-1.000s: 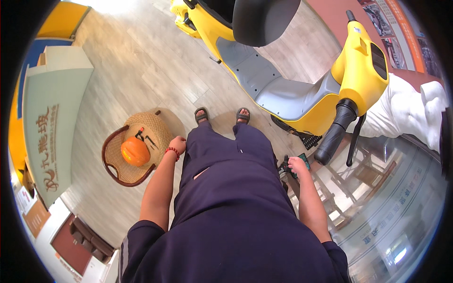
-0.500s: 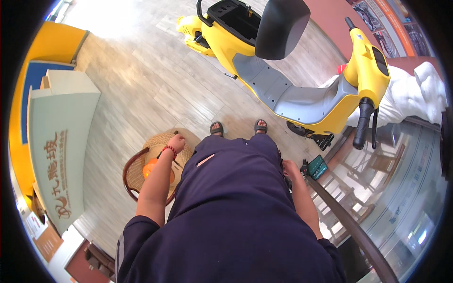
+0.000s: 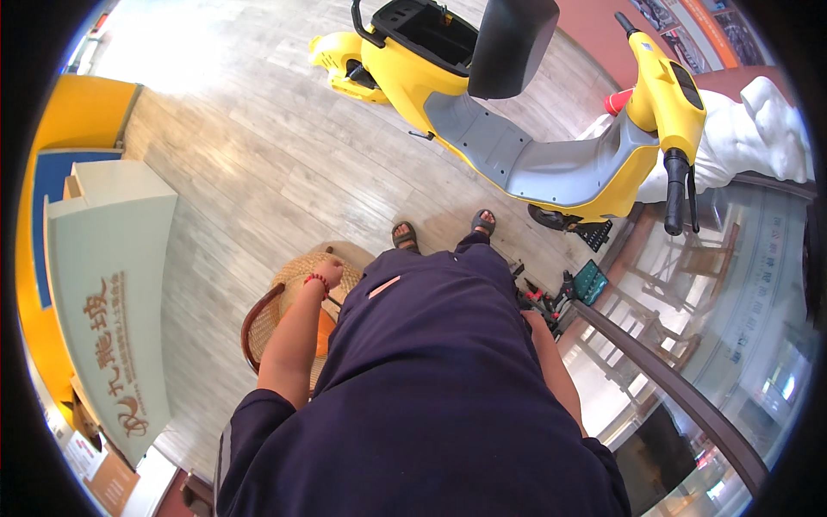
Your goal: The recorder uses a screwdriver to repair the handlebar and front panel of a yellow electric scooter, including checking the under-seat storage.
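Observation:
My left hand [image 3: 327,273], with a red bead bracelet at its wrist, is closed above a woven straw seat [image 3: 297,269] with a curved brown wooden arm [image 3: 251,332]. A small dark piece shows by its fingers, but what they hold cannot be made out. Something orange [image 3: 325,332] lies on the seat, partly behind my forearm. At my right side, my right hand [image 3: 531,320] is mostly hidden by my dark clothing, its fingers out of sight. Close to it are red and black tools [image 3: 538,299] and a teal tray [image 3: 590,283].
A yellow scooter [image 3: 594,185] stands ahead to the right, its black seat [image 3: 512,47] raised over an open compartment. To the right are a glass case [image 3: 732,345] and a white statue [image 3: 732,142]. A pale counter [image 3: 103,250] curves along the left.
The view has shifted as my body turned slightly, and my feet appear farther right. My right hand is now more covered by my clothing, and more of the red tools shows.

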`<state>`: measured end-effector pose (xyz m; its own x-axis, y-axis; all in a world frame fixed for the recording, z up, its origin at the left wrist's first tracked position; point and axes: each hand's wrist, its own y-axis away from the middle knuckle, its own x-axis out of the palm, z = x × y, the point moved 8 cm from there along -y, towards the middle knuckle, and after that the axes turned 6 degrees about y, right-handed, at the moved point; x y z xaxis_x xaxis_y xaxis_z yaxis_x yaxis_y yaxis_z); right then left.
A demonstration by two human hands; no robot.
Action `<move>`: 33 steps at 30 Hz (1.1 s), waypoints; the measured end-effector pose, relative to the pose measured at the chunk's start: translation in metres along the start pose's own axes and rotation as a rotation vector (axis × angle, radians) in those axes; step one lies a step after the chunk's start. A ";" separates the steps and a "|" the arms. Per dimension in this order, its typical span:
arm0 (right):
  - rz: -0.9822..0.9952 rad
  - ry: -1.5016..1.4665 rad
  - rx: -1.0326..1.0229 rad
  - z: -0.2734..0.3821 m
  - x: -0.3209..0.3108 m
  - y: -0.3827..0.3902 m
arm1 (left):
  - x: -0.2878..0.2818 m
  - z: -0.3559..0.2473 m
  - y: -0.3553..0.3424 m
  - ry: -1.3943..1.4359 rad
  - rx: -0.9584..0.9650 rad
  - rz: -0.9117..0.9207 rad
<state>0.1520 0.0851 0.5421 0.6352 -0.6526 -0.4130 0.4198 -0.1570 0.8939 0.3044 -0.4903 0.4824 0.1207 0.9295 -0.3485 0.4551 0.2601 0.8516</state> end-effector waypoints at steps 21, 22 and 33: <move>0.120 0.046 -0.107 0.068 -0.023 -0.028 | -0.018 -0.492 0.532 0.947 1.199 2.272; 0.101 0.082 -0.097 0.066 -0.024 -0.031 | -0.017 -0.492 0.534 0.962 1.242 2.258; 0.101 0.005 -0.150 0.056 -0.015 -0.030 | 0.003 -0.492 0.536 0.997 1.328 2.236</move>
<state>0.0933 0.0578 0.5308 0.6821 -0.6556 -0.3240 0.4457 0.0214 0.8949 0.1147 -0.2193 1.1303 0.7620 -0.4640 0.4516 0.3305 -0.3211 -0.8875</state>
